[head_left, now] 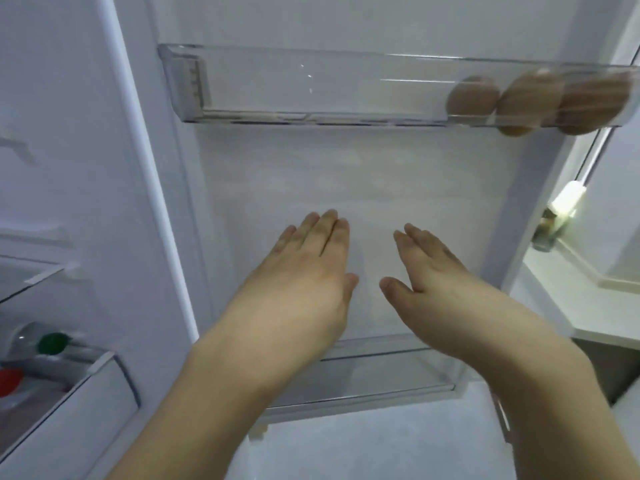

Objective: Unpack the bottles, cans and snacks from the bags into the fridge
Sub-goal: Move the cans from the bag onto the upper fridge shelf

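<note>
1. The left hand (304,271) is reaching toward the inner face of the open fridge door (346,174); its fingers are lying straight and close together, the thumb sticking out to the side, and it is holding nothing.
2. The right hand (429,268) is reaching alongside it, palm turned toward the left hand; its fingers are straight and together, thumb apart, holding nothing; whether either hand is touching the door panel I cannot tell.
3. Both forearms are passing over the lower door shelf (398,372), a clear plastic bin sitting beneath the hands.
4. The upper door shelf (277,84), also clear, is holding three brown eggs (472,97) bunched at its right end.
5. On the left, the fridge interior (62,168) is showing a drawer (86,393); a green item (52,342) and a red item (8,381) are lying there, too blurred to identify.
6. To the right of the door, a pale counter (588,306) is carrying a small jar (550,230).
7. No bags, bottles, cans or snacks are showing plainly in this view.
</note>
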